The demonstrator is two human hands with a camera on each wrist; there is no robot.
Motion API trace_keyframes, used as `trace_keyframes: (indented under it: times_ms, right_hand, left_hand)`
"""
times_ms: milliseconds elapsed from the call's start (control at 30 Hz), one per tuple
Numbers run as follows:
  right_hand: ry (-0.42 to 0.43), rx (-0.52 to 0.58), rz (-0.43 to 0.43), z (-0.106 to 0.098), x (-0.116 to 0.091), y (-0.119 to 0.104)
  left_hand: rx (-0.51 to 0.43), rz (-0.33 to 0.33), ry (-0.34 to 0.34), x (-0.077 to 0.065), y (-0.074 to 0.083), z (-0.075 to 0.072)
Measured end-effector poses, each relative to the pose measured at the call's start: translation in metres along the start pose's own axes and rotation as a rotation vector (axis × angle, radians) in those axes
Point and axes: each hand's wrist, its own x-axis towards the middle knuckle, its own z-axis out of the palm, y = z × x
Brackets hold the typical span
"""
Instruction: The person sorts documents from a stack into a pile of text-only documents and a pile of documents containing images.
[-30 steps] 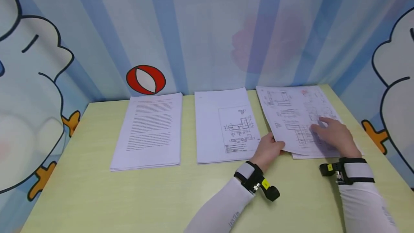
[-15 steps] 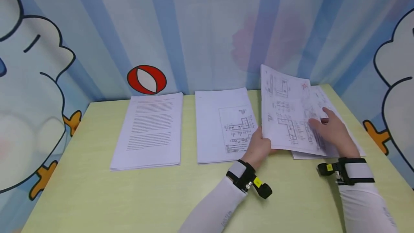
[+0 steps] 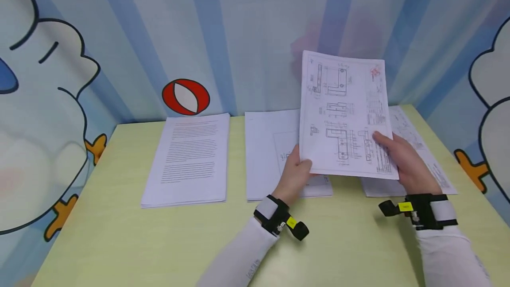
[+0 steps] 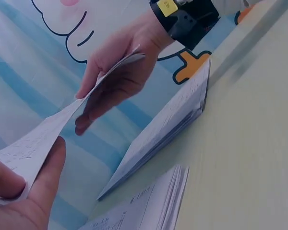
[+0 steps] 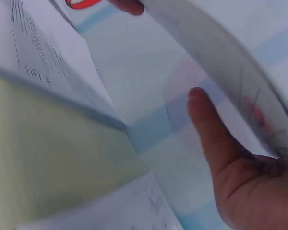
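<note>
Both hands hold printed paper covered in technical drawings [image 3: 344,114], tilted up toward me above the table. At its lower left corner my left hand [image 3: 294,175] pinches the edge, thumb in front. The right hand [image 3: 410,165] grips the lower right edge, thumb on the printed face and fingers behind. From the left wrist view the held paper [image 4: 33,143] bows between the two hands. Beneath it, the middle paper stack [image 3: 259,154] is partly covered, its drawing mostly hidden. Behind the right hand lies the right stack of drawings [image 3: 406,127].
A stack of text pages [image 3: 191,158] lies at the left of the pale yellow table [image 3: 159,242]. Directly behind the table's back edge hangs a blue striped cloth backdrop [image 3: 255,56] with cartoon figures. Wrist cameras are strapped over both sleeves.
The held paper has been raised off the right stack and shifted left, now overlapping the middle stack in view. The left hand moved left and up; the right hand's thumb now clasps the edge.
</note>
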Motion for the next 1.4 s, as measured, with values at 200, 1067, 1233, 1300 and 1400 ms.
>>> trace_keyframes:
  times_ms: [200,1067,1233,1300,1400]
  right_hand:
    - [0.148,-0.282,-0.186,0.041,0.003,0.008]
    - [0.152,-1.064,-0.225,0.106,0.038,0.058]
    - [0.100,-1.121,-0.158,0.098,0.041,0.056]
    - [0.074,-1.126,-0.133,0.096,0.042,0.056]
    - [0.055,-1.144,-0.128,0.095,0.042,0.056]
  left_hand:
    - [0.141,0.047,0.048,-0.006,0.008,-0.034]
    - [0.634,-0.208,0.089,-0.038,0.011,-0.138]
    - [0.659,-0.236,0.078,-0.036,0.007,-0.140]
    - [0.670,-0.241,0.077,-0.036,0.006,-0.142]
    - [0.686,-0.247,0.076,-0.036,0.004,-0.144]
